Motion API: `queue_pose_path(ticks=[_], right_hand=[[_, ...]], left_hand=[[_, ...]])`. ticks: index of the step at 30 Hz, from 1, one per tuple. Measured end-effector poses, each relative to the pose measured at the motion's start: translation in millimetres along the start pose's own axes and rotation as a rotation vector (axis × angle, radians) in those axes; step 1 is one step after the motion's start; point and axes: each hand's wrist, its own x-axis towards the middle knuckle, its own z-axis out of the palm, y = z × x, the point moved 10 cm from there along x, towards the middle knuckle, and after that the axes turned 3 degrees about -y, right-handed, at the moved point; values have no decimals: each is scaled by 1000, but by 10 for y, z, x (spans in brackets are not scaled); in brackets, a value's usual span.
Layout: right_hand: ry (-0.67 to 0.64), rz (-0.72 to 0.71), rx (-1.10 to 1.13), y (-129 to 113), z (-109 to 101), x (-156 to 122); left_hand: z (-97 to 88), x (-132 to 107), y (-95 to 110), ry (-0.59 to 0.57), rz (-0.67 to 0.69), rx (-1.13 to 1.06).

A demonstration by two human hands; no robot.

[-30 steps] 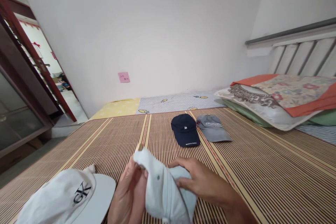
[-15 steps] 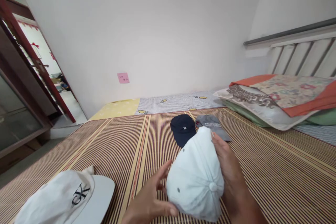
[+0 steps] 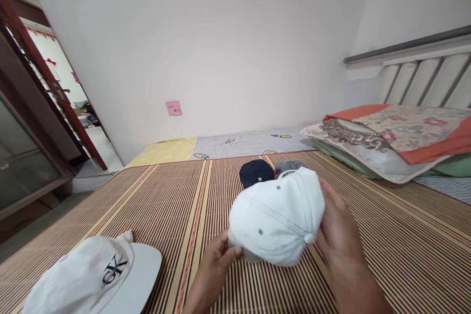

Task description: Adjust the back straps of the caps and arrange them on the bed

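A pale, near-white baseball cap (image 3: 272, 216) is held up over the mat between both hands, its top button facing down and right. My left hand (image 3: 217, 260) pinches its lower left edge between thumb and fingers. Around its right side my right hand (image 3: 340, 228) is closed, with the fingertips partly hidden behind the cloth. Just behind the held cap lie a navy cap (image 3: 253, 172) and a grey cap (image 3: 287, 166), both partly covered by it. At the lower left rests a white cap (image 3: 83, 270) with black letters on its front.
A striped bamboo mat (image 3: 176, 196) covers the bed. Stacked pillows (image 3: 368, 149) with an orange-edged floral cloth (image 3: 427, 125) lie at the right, by a white slatted headboard (image 3: 427, 78). A pink note (image 3: 173, 108) is stuck to the wall. A doorway (image 3: 66, 73) opens at the left.
The held cap has turned and risen slightly, covering more of the navy and grey caps. My left hand has gone from spread beside it to pinching its edge; my right hand has moved right.
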Motion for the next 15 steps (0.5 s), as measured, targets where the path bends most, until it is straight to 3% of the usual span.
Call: queue_pose_path(ticks=[4,7,11,13,15], right_hand=[[-70,-62,37,17,131,14],[-178,-32,-13,133,219,16],[-399,-8,-131,223,434,-74],[-482,-13,-208,232,548,-152],[-548,-16,-282,242,652,-233]], left_hand=[[-660,-62,68,404,148,-104],[-1145,-133,-37,609,159,-311],[-1722,-292,-459,887,-2,-676],[-1867,-354,-652,948,-128,-753],[-1896,-367,-794,935,-232,-815]])
